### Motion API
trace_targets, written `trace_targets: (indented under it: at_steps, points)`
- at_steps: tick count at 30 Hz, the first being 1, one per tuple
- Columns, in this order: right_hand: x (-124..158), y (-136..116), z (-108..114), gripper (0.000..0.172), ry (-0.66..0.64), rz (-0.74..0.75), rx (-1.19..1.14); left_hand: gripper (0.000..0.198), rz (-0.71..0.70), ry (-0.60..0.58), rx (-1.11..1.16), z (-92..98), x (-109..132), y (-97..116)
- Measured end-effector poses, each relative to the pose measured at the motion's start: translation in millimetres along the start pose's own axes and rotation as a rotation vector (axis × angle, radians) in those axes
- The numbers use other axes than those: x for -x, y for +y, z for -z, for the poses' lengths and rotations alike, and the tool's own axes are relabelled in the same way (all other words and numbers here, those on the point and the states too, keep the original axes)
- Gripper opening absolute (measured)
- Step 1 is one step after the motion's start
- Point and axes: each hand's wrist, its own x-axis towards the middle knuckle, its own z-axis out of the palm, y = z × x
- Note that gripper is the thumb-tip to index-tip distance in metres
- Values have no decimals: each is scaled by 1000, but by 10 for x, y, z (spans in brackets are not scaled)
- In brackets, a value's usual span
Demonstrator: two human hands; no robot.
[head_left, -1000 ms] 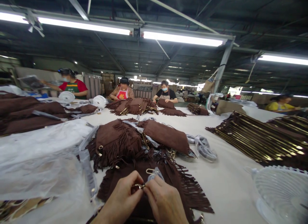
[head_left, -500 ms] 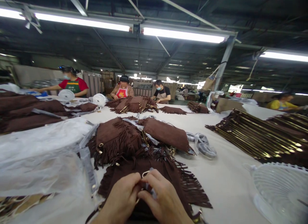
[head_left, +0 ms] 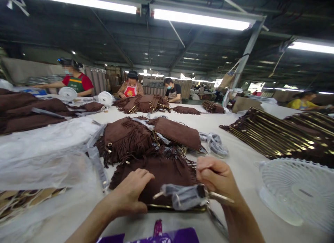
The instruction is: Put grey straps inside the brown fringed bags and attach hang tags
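In front of me lies a dark brown fringed bag (head_left: pixel 159 173), its gold-edged opening along the near side. My left hand (head_left: pixel 132 192) rests on the bag's left part, fingers stretched out and thumb apart. Over the right edge, my right hand (head_left: pixel 217 177) is closed in a fist around a strap with metal fittings. Part of that strap (head_left: pixel 186 196) is wrapped in cloudy plastic and hangs across the bag's near right side. What exactly the fingers pinch is hidden.
More fringed bags (head_left: pixel 177 133) are heaped just beyond. White plastic sheeting (head_left: pixel 47 166) covers the left, and a white fan (head_left: pixel 300 190) stands at right before stacked gold-edged brown pieces (head_left: pixel 268 135). A purple item (head_left: pixel 180 236) lies at the near edge. Several co-workers sit farther off.
My hands, together over the bag before, have parted. The right moved right and up with the plastic-wrapped strap; the left now lies on the bag. The gold edge and purple item have come into view.
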Motion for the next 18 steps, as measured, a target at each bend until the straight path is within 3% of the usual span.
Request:
trace_targets:
  at_steps: [3, 7, 10, 12, 16, 18]
  points:
    - [63, -139, 179, 29, -54, -17, -163, 9, -3, -59, -155, -41, -32, -60]
    - [85, -212, 30, 26, -358, -118, -172, 17, 43, 164, -260, -5, -90, -73]
    - [69, -108, -245, 17, -561, -389, 55, 18, 125, 338, -136, 61, -99, -121]
    - [63, 52, -428, 5, -581, -470, 273, 17, 153, 394, -24, 84, -94, -181]
    - [57, 418, -671, 16, -448, -240, 656, 14, 179, 430, 174, 32, -115, -320]
    - [49, 538, -719, 20, -374, -203, 748, 14, 220, 441, 269, -30, -155, -387]
